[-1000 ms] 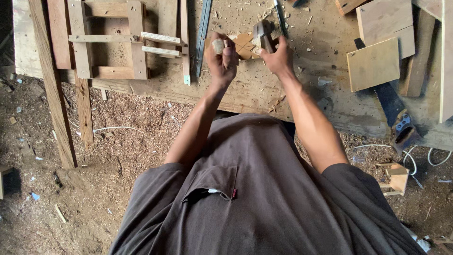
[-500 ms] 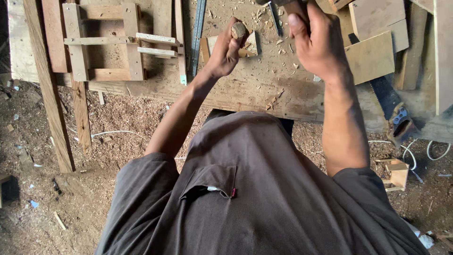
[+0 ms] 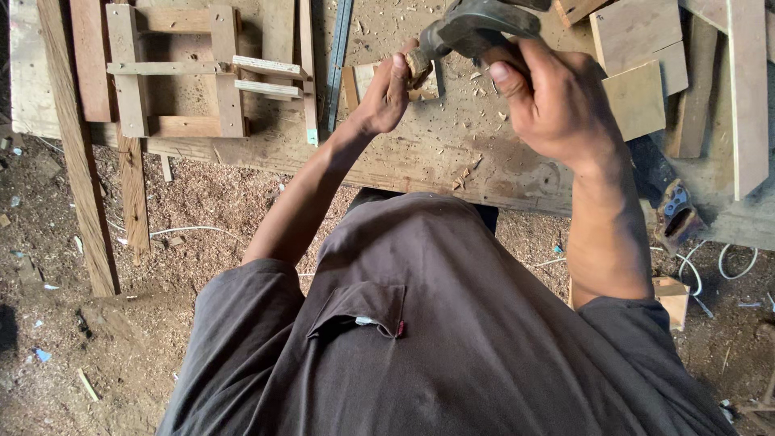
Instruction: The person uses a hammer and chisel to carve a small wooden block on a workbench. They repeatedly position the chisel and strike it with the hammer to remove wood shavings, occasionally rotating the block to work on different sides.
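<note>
The left hand is extended over the tabletop, its grip clamped on a small round wooden piece pinched between thumb and fingertips just above the board surface. The right hand is raised nearer the camera, its grip closed around the handle of a dark metal hammer, whose head lies just beside the wooden piece, at its upper right; whether the two touch cannot be determined. A small light wooden block lies on the tabletop directly behind the left hand. To the left of it, a long metal ruler lies along the tabletop, pointing away from the person. Further left, a frame of nailed wooden slats rests flat on the tabletop. On the right side, several flat square wooden boards lie overlapping, with longer planks beside them. A dark hand tool sits at the right near edge of the tabletop. Wood chips are scattered over the tabletop, and sawdust covers the ground below, where a white cable runs.
</note>
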